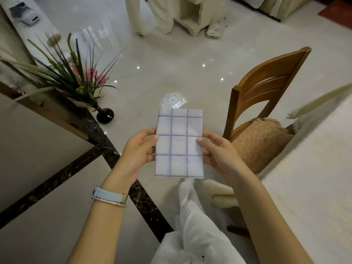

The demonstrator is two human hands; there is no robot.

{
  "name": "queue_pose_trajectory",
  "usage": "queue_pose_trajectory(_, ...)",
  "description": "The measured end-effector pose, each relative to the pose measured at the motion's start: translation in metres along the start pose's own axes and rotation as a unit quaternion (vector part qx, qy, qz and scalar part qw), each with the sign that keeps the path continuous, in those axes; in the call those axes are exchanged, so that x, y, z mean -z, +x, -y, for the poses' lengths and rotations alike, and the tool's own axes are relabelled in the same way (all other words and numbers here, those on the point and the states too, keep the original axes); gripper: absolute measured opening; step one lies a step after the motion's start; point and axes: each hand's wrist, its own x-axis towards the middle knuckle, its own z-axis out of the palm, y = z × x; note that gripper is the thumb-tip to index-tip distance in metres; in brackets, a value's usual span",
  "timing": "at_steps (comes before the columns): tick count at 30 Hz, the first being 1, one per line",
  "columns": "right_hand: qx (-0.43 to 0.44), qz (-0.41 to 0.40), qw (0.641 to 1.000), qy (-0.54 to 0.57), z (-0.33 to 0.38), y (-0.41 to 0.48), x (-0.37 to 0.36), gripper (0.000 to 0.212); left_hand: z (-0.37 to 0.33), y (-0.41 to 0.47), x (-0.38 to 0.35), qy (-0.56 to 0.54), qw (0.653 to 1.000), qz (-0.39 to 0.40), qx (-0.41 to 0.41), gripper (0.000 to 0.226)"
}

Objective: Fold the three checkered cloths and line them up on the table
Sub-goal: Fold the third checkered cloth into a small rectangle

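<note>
The table (314, 178) with a pale cloth cover fills the right edge, and a wooden chair (266, 88) with a cushioned seat stands beside it on the glossy tiled floor (171, 63). At the left, a dark vase (105, 115) with long leaves and pink flowers stands on the floor. The checkered cloth (179, 142), white with thin blue lines, is folded into a tall rectangle and held in the air above the floor, left of the table. The left hand (139, 151) pinches its left edge, thumb on the front; the right hand (217, 149) pinches the right edge the same way. The left wrist carries a watch (109, 195). No writing can be read.
</note>
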Motion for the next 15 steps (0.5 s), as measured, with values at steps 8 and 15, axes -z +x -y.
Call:
queue_pose_trajectory(8,0.019,-0.025,0.999,0.022,0.047,0.094,0.025,0.02,-0.055,0.122,-0.021,0.037,0.998,0.05,0.009,0.023)
queue_pose_trajectory(15,0.025,-0.089,0.994,0.057,0.101,0.15,0.052,0.022,-0.104,0.212,-0.055,0.071,0.992,0.101,0.01,0.019)
